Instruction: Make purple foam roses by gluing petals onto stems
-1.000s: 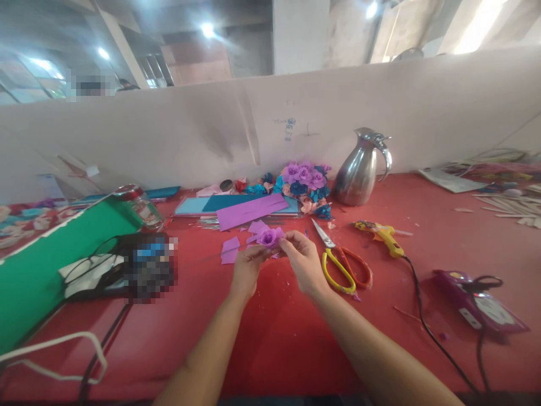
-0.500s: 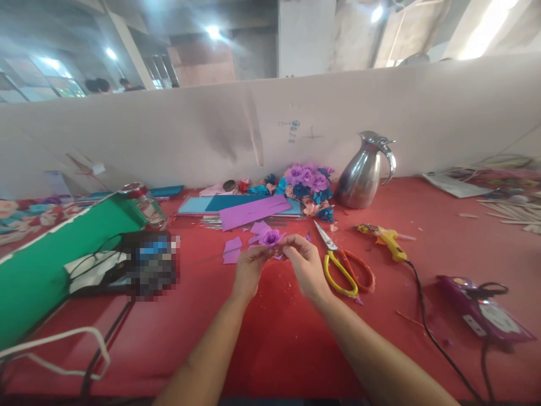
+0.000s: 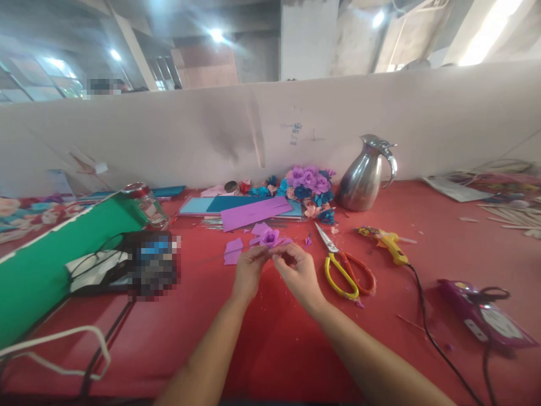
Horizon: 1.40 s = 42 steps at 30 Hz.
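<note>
Between my hands is a purple paper flower (image 3: 269,238), its open petals facing up. My left hand (image 3: 249,272) is closed, with thumb and fingers pinching the flower's base. My right hand (image 3: 299,276) is closed too, its fingertips pressed on the flower's lower right side. Fingers hide the underside of the flower. Loose purple paper pieces (image 3: 233,251) lie just beyond and left of my hands. Scissors (image 3: 341,276) with yellow and red handles rest to the right, blades partly apart.
A bunch of paper flowers (image 3: 307,179) sits at the back beside a steel jug (image 3: 362,179). Purple paper strips (image 3: 256,212) lie on blue sheets. On the right are a yellow glue gun (image 3: 391,246) and a purple power strip (image 3: 486,313); a glass jar (image 3: 147,206) stands left.
My right hand has shifted slightly left, its fingertips now lower on the flower and close to my left fingertips. The flower has moved only a little.
</note>
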Each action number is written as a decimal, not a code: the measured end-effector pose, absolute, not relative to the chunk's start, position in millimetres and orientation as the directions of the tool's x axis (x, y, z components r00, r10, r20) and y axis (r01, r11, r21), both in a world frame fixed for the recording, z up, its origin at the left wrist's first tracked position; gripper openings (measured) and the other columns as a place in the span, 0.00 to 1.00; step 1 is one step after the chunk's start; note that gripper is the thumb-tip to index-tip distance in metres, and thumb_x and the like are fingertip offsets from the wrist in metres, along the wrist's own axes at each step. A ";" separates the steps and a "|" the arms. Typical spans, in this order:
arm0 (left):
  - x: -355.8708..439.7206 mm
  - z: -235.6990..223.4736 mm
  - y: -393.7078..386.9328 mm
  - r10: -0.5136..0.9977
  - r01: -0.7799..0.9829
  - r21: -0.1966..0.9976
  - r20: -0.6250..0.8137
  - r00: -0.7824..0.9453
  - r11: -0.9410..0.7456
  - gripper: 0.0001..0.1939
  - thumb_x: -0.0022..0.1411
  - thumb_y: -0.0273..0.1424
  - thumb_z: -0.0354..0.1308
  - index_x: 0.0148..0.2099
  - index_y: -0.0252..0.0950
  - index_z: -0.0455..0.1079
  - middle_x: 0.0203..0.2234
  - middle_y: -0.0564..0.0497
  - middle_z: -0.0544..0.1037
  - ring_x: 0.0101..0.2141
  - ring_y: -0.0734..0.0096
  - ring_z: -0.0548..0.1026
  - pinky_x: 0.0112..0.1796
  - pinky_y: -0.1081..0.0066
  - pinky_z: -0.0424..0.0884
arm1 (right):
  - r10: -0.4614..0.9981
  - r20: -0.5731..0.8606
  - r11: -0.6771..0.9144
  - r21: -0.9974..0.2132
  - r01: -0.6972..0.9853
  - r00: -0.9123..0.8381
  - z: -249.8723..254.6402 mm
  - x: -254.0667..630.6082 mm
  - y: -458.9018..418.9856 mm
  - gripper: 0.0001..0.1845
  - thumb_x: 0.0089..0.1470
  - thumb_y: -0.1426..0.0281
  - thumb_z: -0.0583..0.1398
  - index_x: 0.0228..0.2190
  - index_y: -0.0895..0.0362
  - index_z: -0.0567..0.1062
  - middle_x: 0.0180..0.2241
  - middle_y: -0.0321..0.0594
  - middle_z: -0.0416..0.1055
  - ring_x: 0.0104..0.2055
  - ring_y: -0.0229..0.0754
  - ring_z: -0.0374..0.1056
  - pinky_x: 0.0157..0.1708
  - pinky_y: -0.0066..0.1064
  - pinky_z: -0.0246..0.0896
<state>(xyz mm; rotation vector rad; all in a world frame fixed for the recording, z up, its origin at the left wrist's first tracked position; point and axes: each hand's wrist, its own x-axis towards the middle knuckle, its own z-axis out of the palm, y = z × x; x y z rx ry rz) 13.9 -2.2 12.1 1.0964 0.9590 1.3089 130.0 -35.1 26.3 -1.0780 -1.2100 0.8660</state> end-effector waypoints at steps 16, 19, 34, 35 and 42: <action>12.1 17.7 -4.0 0.940 -0.459 0.868 -0.026 0.339 0.189 0.12 0.48 0.37 0.69 0.29 0.33 0.75 0.22 0.52 0.73 0.24 0.78 0.66 0.31 0.73 0.65 | 0.995 0.050 0.070 -0.963 -0.260 0.083 34.3 143.1 -22.7 0.10 0.42 0.65 0.63 0.28 0.57 0.79 0.25 0.37 0.74 0.28 0.39 0.66 0.32 0.31 0.62; 11.4 17.1 -4.8 0.929 -0.463 0.857 -0.046 0.368 0.226 0.12 0.47 0.36 0.71 0.29 0.32 0.75 0.22 0.53 0.72 0.22 0.80 0.64 0.30 0.73 0.66 | 0.999 0.030 0.038 -0.950 -0.309 0.032 35.2 143.3 -22.9 0.09 0.40 0.65 0.64 0.26 0.57 0.79 0.24 0.36 0.73 0.27 0.38 0.65 0.31 0.31 0.61; 5.0 16.3 -2.7 0.905 -0.381 0.884 -0.100 0.414 0.272 0.14 0.46 0.37 0.71 0.30 0.31 0.78 0.23 0.50 0.78 0.27 0.74 0.75 0.37 0.72 0.71 | 0.988 0.014 -0.059 -0.881 -0.470 -0.151 32.4 143.8 -23.1 0.10 0.38 0.65 0.69 0.22 0.57 0.77 0.22 0.32 0.66 0.24 0.32 0.56 0.29 0.28 0.52; 4.9 16.5 -2.8 0.905 -0.375 0.887 -0.100 0.414 0.270 0.14 0.45 0.37 0.71 0.30 0.31 0.78 0.23 0.50 0.78 0.26 0.74 0.75 0.37 0.72 0.71 | 0.987 0.015 -0.066 -0.871 -0.487 -0.160 31.0 143.8 -22.7 0.10 0.38 0.65 0.69 0.22 0.57 0.76 0.22 0.32 0.66 0.25 0.32 0.56 0.29 0.28 0.52; 4.1 16.7 -1.8 0.947 -0.242 0.963 -0.035 0.319 0.117 0.13 0.48 0.38 0.69 0.30 0.33 0.77 0.28 0.49 0.80 0.33 0.69 0.76 0.44 0.67 0.69 | 0.991 0.020 -0.052 -0.852 -0.522 -0.131 20.5 143.6 -17.5 0.13 0.37 0.62 0.70 0.23 0.56 0.76 0.24 0.32 0.69 0.30 0.36 0.61 0.37 0.30 0.54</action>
